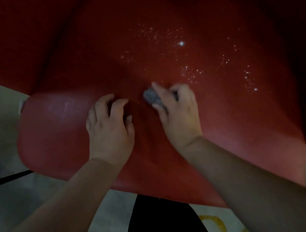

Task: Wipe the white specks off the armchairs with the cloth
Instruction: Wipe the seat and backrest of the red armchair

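Gripping a grey cloth (151, 97), the right hand (178, 113) presses the seat (224, 117).

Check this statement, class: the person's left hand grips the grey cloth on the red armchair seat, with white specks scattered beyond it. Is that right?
One thing is wrong: the head view shows the right hand gripping the grey cloth, not the left hand, which rests bare on the red armchair seat. The white specks do lie scattered beyond the cloth.

A pale floor (10, 202) shows at the near left and right, with yellow markings (216, 224) on it. A thin black bar (9, 178) crosses at left.
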{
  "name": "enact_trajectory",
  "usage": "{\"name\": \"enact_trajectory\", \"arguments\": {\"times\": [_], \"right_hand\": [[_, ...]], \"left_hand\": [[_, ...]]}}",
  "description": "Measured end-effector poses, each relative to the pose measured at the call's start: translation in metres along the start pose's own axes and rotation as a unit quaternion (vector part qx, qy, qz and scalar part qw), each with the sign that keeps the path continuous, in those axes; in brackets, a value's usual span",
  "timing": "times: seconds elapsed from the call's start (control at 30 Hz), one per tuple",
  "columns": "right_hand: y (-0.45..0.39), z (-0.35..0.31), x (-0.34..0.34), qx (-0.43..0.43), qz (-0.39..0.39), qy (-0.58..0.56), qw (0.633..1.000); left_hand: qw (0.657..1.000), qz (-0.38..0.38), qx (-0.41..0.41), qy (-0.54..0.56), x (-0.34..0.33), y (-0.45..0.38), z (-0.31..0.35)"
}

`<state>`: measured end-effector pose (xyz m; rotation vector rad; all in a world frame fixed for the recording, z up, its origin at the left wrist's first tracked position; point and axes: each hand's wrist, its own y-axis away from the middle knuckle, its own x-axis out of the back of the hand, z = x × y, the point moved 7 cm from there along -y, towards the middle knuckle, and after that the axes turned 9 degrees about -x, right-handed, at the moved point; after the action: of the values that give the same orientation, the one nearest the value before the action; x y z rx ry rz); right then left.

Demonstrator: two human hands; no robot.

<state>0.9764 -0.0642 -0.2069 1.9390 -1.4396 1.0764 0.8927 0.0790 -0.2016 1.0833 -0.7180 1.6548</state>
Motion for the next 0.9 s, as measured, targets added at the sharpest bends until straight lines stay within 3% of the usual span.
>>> {"name": "enact_trajectory", "arguments": {"times": [0.17,0.37,0.5,0.6,0.77,0.9], "right_hand": [[-0.012,0.038,0.027,-0.090,0.082,0.024,0.992],[-0.009,-0.001,0.000,-0.004,-0.005,0.006,1.000],[-0.045,0.016,0.009,-0.033,0.043,0.019,0.998],[-0.022,0.024,0.017,-0.066,0.061,0.014,0.996],[-0.020,-0.010,-0.007,0.032,-0.018,0.009,0.999],[-0.067,-0.004,-0.005,0.020,0.013,0.023,0.999]], "left_hand": [[1.000,-0.003,0.007,0.001,-0.001,-0.003,0.000],[1.000,-0.017,0.011,-0.007,-0.001,-0.012,0.000],[1.000,-0.022,0.013,-0.011,0.000,-0.016,-0.003],[0.999,-0.020,0.027,-0.007,0.001,-0.019,-0.007],[0.999,-0.021,0.027,0.001,0.003,-0.026,-0.011],[0.998,-0.042,0.036,-0.006,0.004,-0.034,-0.020]]}}
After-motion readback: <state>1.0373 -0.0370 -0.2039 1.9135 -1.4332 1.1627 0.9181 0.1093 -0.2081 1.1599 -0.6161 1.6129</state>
